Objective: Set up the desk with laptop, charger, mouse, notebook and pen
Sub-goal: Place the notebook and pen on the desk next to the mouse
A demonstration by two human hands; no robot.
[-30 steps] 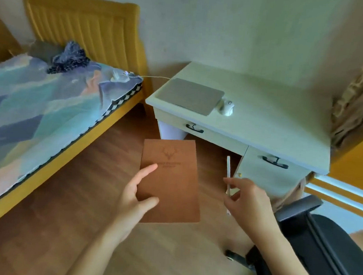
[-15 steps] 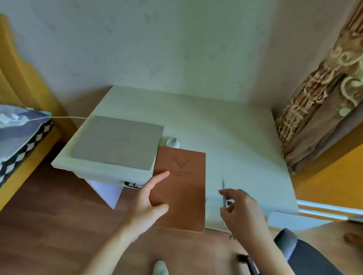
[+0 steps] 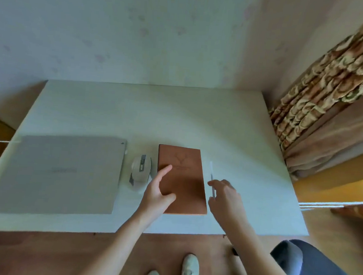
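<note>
Your left hand (image 3: pixel 158 192) holds the flat brown leather notebook (image 3: pixel 183 178) by its left edge, on the pale white desk (image 3: pixel 177 120) beside the beige mouse (image 3: pixel 140 170). Your right hand (image 3: pixel 225 197) pinches the slim white pen (image 3: pixel 211 176).

Pale wall (image 3: pixel 140 31) with faint pink blotches behind a white tabletop (image 3: pixel 156 114). Patterned brown-and-cream curtain (image 3: pixel 329 100) hanging at right, touching the wall. Reddish wood floor (image 3: pixel 50 255) below, lighter boards by the curtain. Dark chair seat (image 3: pixel 317 271) at lower right. Soft, even daylight, slightly greenish.
</note>
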